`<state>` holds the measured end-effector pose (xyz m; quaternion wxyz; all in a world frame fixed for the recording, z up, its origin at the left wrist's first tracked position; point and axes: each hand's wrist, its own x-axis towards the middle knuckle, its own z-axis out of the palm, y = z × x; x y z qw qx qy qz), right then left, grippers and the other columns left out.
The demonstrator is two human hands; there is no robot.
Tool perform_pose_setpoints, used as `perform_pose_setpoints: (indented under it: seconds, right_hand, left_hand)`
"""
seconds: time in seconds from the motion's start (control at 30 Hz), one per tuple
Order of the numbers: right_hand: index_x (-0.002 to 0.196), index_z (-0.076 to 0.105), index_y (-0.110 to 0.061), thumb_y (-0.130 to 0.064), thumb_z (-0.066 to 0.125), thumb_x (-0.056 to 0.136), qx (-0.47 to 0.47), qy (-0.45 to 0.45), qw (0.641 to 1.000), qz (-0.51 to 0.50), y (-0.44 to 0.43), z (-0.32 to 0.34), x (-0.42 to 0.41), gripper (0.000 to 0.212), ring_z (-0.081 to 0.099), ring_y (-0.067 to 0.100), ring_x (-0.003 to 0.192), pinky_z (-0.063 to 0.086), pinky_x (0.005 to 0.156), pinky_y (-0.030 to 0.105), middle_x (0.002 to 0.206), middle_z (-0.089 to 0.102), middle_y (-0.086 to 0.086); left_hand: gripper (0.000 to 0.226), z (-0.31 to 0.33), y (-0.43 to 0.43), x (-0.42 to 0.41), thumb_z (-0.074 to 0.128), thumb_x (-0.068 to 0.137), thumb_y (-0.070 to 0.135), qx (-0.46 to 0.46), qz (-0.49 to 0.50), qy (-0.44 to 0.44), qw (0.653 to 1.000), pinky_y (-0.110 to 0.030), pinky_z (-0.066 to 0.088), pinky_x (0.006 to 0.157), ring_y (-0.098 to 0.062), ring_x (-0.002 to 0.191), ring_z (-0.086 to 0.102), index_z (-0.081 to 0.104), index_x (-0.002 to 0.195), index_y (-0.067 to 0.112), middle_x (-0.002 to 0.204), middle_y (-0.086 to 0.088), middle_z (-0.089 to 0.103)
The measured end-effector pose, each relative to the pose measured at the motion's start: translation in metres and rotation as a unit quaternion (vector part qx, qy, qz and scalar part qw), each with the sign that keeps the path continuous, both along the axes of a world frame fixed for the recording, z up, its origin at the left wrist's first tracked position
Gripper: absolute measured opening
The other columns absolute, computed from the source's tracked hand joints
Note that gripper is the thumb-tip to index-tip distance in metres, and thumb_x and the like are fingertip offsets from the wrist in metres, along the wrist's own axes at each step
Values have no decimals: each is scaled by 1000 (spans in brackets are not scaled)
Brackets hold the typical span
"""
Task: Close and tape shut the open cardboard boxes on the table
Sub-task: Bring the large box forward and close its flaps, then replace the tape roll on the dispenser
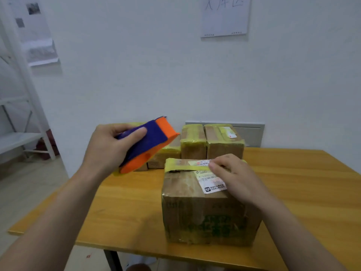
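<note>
A left hand (105, 145) grips a purple and orange tape dispenser (148, 143), held tilted in the air above the tabletop's (293, 182) left part. A cardboard box (195, 216) stands close to the near edge, flaps shut, with a strip of yellow tape (183, 168) across the far part of its top. The right hand (232, 173) rests on that top, fingertips on the tape, beside a white shipping label (212, 183). Along the far edge stand taped boxes (224, 141), wrapped in yellow tape. A paper sheet (224, 16) hangs on the wall.

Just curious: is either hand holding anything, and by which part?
Left hand grips the tape dispenser by its purple end; right hand holds nothing, pressing yellow tape onto the box.
</note>
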<state>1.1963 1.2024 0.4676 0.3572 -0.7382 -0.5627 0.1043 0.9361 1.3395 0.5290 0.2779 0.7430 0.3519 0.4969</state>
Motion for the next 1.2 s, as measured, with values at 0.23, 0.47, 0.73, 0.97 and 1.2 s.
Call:
perform_pose_setpoints:
  seconds: [0.23,0.47,0.73,0.97,1.2]
  right_hand:
    - [116,73,-17,-71,44,90,195,390,899,-28,-3,1,20,66,71,13,99,53,92,35,99,78,-1]
    - [103,75,-8,-25,63,101,192,451,869,-66,-8,11,27,21,76,23,89,59,69,35,93,78,8]
    - [110,65,-10,-42,53,105,122,497,858,-47,-2,17,27,34,78,26,86,63,67,35,93,80,10]
    - [109,70,-6,-35,58,104,101,507,856,-24,-3,14,33,32,78,24,89,64,78,37,92,80,11]
    - [110,70,0,-16,67,99,59,536,842,-20,-2,24,39,21,77,24,80,64,61,29,97,78,19]
  left_hand:
    - [23,36,-28,76,76,87,48,-53,-164,172,970,-36,56,72,-20,77,75,84,86,26,81,1,79]
    - [26,44,-5,107,78,85,49,-57,-221,248,941,-40,53,73,-28,79,74,85,86,24,82,-6,79]
    - [30,62,3,118,74,82,48,-38,-267,243,932,-39,59,80,-21,83,76,84,94,22,90,0,80]
    - [32,46,10,129,75,78,52,-65,-281,291,912,-39,59,80,-20,82,76,84,91,25,89,1,80]
    - [42,39,20,123,77,72,62,-81,-296,285,908,-36,58,76,-23,86,76,83,94,28,94,1,80]
